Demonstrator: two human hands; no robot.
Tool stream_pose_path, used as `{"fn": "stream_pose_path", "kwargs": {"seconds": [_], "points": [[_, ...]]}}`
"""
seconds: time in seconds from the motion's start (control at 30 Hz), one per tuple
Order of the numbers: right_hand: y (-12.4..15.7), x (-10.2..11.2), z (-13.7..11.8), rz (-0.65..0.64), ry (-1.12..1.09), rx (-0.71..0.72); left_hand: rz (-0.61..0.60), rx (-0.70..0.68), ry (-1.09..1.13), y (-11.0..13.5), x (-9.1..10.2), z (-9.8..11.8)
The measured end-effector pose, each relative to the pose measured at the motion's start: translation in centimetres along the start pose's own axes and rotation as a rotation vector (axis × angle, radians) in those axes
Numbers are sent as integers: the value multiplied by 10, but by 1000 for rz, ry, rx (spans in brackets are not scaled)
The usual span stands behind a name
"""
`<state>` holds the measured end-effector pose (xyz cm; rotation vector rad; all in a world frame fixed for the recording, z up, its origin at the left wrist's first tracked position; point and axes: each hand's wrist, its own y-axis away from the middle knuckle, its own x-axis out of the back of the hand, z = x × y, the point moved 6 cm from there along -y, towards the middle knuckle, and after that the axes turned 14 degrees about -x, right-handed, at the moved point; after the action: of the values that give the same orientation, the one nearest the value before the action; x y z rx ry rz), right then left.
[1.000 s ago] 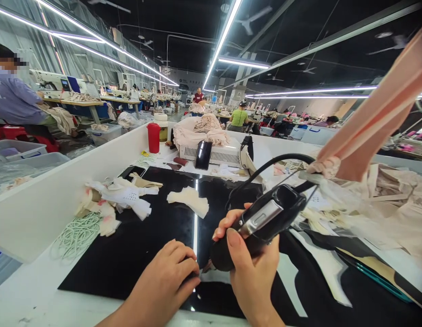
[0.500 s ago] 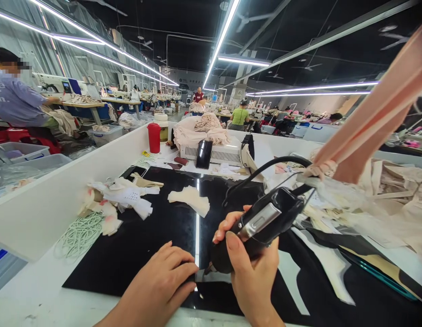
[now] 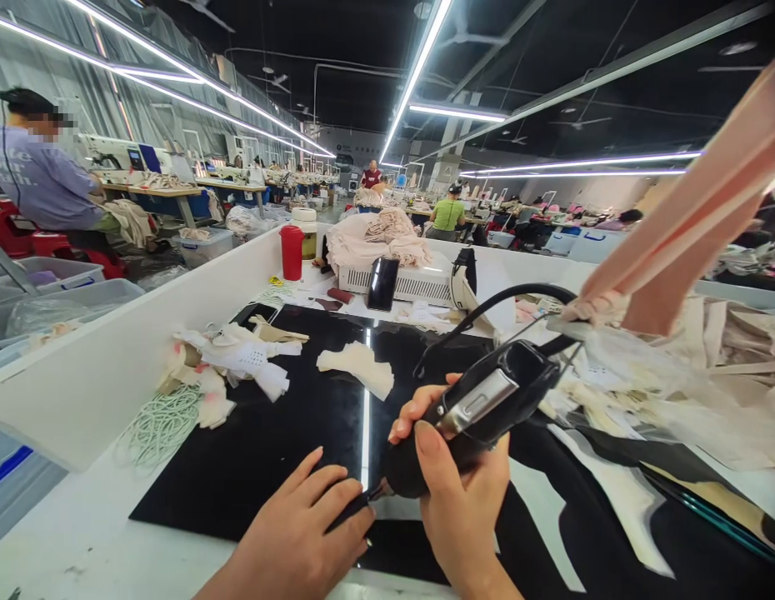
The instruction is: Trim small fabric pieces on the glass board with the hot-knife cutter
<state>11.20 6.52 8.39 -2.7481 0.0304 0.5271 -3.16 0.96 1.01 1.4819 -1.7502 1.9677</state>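
Note:
My right hand [image 3: 459, 492] is wrapped round a black corded hand tool [image 3: 481, 404] with a silver plate, its tip pointing down at the black glossy mat [image 3: 268, 442]. My left hand [image 3: 300, 533] lies on the mat just left of the tip, fingers curled together over a small dark piece I cannot make out. The tool's black cable [image 3: 506, 300] loops up and away to the right.
White fabric scraps [image 3: 237, 354] and a pale cut piece [image 3: 356, 367] lie on the mat, a coil of pale green cord [image 3: 156, 425] at its left. A red cup [image 3: 292, 252], a white machine [image 3: 406, 283], piled beige fabric [image 3: 706, 367] and a white side wall [image 3: 112, 358] surround it. Other people work behind.
My left hand has slid slightly right and nearer the tool tip, fingers spreading a little. The view has shifted slightly; the right hand keeps the tool in place.

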Motion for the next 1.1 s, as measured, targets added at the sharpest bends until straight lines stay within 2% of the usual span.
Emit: {"fn": "stream_pose_path", "kwargs": {"seconds": [0.17, 0.53, 0.67, 0.77, 0.83, 0.97, 1.1], "points": [[0, -1, 2, 21, 23, -16, -115, -16, 8, -10, 9, 0], [-1, 2, -1, 64, 39, -4, -141, -18, 21, -10, 8, 0], [0, 1, 1, 72, 54, -14, -129, -10, 29, -6, 2, 1], [0, 1, 1, 66, 46, -31, -28, 15, 37, -2, 0, 0], [1, 4, 0, 86, 29, -33, -1, 34, 78, -2, 2, -2], [3, 8, -3, 87, 14, -19, -126, 104, 233, -9, 8, -8], [6, 6, -1, 23, 12, -23, -151, 148, 272, -14, 14, -10]]}}
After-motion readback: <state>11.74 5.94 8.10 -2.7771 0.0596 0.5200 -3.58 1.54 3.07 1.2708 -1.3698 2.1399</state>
